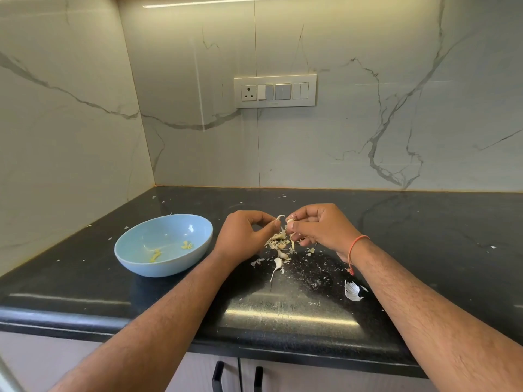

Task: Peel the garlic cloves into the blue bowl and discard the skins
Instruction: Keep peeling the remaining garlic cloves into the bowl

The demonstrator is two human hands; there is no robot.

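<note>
Two hands meet above the black worktop (pixel 283 312), just right of one blue bowl (pixel 141 267). The right hand (pixel 319 227) has its fingers curled and pinches one garlic clove (pixel 290 222) between thumb and fingertips. The left hand (pixel 243 236), also curled, pinches a thin curl of white skin (pixel 280 217) that arcs up from the clove. Below the hands lies a heap of skins and clove pieces (pixel 278 244) on the worktop, too tangled to count; one unpeeled clove with a long tail (pixel 277 264) lies at the near edge of it. One larger white husk (pixel 352 291) lies apart on the right, beside the right forearm. Inside the bowl there are about three small yellowish bits (pixel 185 245), (pixel 155 256), which look like peeled garlic, and a thin pale strand. One orange thread (pixel 355 247) circles the right wrist. On the marble wall behind sits one switch plate (pixel 275 91) with one socket and three rocker groups. Two black cabinet handles (pixel 218 376) show under the worktop edge.
</note>
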